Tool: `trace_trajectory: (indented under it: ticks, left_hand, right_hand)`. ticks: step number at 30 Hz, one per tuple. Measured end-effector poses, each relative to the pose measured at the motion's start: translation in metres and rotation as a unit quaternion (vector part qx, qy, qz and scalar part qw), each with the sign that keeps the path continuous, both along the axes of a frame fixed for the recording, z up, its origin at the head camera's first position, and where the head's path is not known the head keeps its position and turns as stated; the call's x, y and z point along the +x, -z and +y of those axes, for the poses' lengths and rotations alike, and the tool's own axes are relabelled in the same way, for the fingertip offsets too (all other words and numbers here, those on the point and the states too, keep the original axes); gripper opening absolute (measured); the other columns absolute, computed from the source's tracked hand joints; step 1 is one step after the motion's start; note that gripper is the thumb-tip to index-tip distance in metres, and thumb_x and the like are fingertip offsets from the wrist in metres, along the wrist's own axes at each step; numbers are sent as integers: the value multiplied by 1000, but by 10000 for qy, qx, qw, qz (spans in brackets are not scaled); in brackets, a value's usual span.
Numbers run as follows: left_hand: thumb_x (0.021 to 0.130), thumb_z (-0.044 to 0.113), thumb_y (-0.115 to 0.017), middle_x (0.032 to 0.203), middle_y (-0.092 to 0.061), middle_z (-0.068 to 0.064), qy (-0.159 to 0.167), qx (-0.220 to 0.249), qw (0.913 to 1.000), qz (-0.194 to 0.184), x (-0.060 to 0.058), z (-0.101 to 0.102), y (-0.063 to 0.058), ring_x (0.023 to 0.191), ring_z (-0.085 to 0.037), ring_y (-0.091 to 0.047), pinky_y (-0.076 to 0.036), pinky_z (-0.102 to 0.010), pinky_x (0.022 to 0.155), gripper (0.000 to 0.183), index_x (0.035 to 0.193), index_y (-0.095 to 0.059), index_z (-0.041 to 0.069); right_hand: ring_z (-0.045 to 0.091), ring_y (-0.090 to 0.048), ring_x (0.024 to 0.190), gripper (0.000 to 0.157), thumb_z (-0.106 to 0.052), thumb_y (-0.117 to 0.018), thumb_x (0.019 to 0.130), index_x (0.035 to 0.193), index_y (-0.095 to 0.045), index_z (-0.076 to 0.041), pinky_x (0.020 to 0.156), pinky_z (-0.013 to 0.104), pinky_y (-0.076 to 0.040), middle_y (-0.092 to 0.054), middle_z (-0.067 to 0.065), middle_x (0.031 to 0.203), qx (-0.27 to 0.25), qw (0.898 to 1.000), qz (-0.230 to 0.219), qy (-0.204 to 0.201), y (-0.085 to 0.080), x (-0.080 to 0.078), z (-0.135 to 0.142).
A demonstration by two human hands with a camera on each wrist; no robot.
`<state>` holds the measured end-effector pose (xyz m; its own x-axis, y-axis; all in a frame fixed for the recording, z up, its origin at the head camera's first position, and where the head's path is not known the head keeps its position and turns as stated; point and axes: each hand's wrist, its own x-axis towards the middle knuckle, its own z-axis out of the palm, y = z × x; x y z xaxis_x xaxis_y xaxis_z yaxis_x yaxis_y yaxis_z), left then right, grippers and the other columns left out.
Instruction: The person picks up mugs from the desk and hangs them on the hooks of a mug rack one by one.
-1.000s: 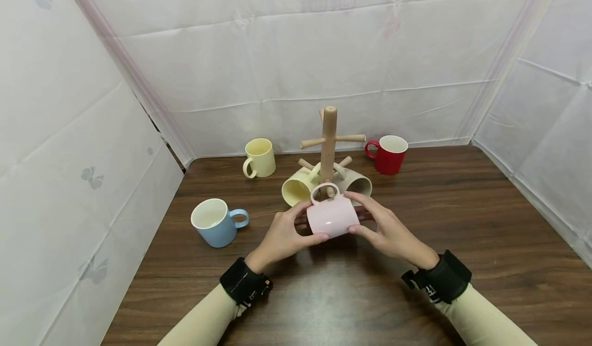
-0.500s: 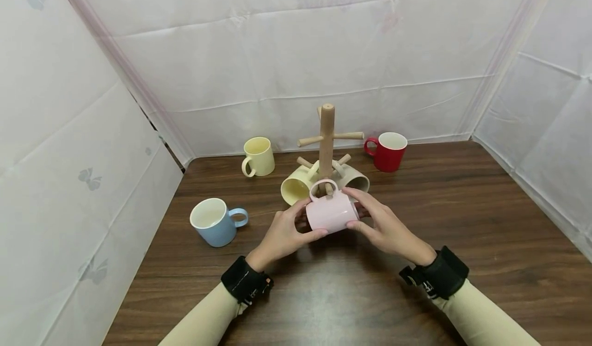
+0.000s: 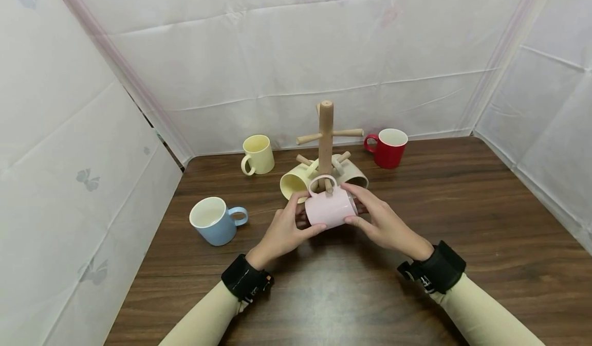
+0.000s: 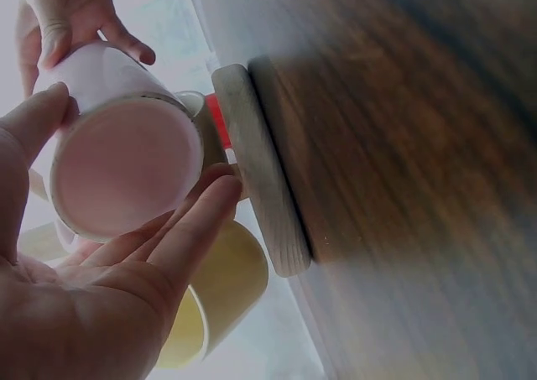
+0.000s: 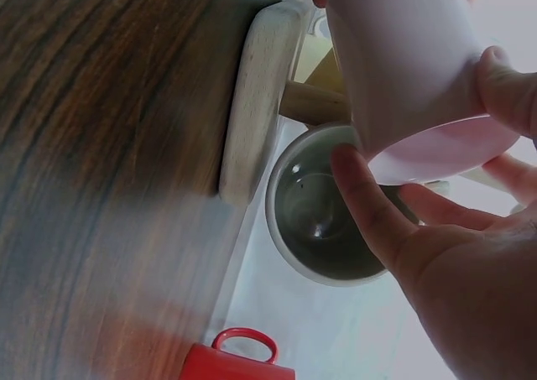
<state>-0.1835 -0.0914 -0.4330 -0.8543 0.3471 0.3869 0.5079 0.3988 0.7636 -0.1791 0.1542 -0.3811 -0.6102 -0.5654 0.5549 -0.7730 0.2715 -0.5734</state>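
Observation:
Both hands hold a pink mug [image 3: 329, 211] lying on its side, handle up, at the front of a wooden mug tree [image 3: 326, 150]. A low front peg [image 3: 329, 187] shows inside its handle loop. My left hand [image 3: 282, 233] grips the base end, thumb on the near side; the left wrist view shows the mug's flat bottom [image 4: 126, 170]. At the rim end my right hand [image 3: 386, 228] pinches it, thumb outside. On the tree's lower pegs hang a yellow mug [image 3: 293, 184] to the left and a grey mug [image 5: 323, 208] to the right.
A light blue mug [image 3: 217, 225] stands on the table [image 3: 324, 294] at left. Behind it is another yellow mug [image 3: 261, 156]. A red mug [image 3: 389, 153] stands back right. Upper pegs [image 3: 349, 133] stick out sideways. White sheeting [image 3: 277, 53] walls the back and sides.
The hands and pink mug have shifted slightly away, toward the tree, and the peg tip shows more fully through the handle. The view has tilted a little; the other mugs stay put.

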Motion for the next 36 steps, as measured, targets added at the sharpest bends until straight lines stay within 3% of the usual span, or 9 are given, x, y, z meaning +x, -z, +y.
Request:
trace_trajectory:
  ticks: [3, 10, 20, 36]
  left_hand:
    - [78, 36, -73, 115, -62, -5, -30, -99, 9999, 13, 0, 0, -1, 97, -4, -58, -54, -33, 71, 67, 129, -36, 16]
    - [78, 39, -72, 113, -63, -6, -93, -220, 9997, 28, -1, -1, -1, 95, -5, -59, -53, -31, 71, 66, 128, -36, 16]
    - [78, 35, -73, 111, -64, -5, -143, -63, 9999, 20, -1, 0, 0, 95, -10, -60, -54, -35, 70, 65, 128, -37, 15]
    - [80, 35, -72, 112, -63, -4, -174, -192, 9997, 16, -1, 0, 0, 92, -10, -60, -54, -35, 70, 62, 128, -37, 17]
  right_hand:
    - [25, -50, 108, 69, 1, -69, 77, 136, -35, 5, 78, 43, -51, -43, 21, 133, 55, 10000, -13, 37, -2, 0, -1]
    - [14, -42, 118, 73, -19, -67, 84, 145, -28, -15, 85, 41, -49, -36, 3, 142, 321, 9994, -78, 114, 32, -23, 8]
    - [18, -38, 124, 74, -24, -66, 85, 146, -26, -14, 91, 44, -45, -36, 5, 142, 572, 9981, 41, 229, 31, -25, 6]
    - [17, -35, 126, 75, -23, -67, 84, 146, -26, -15, 95, 45, -41, -35, 5, 142, 658, 9973, 60, 316, 30, -23, 5]
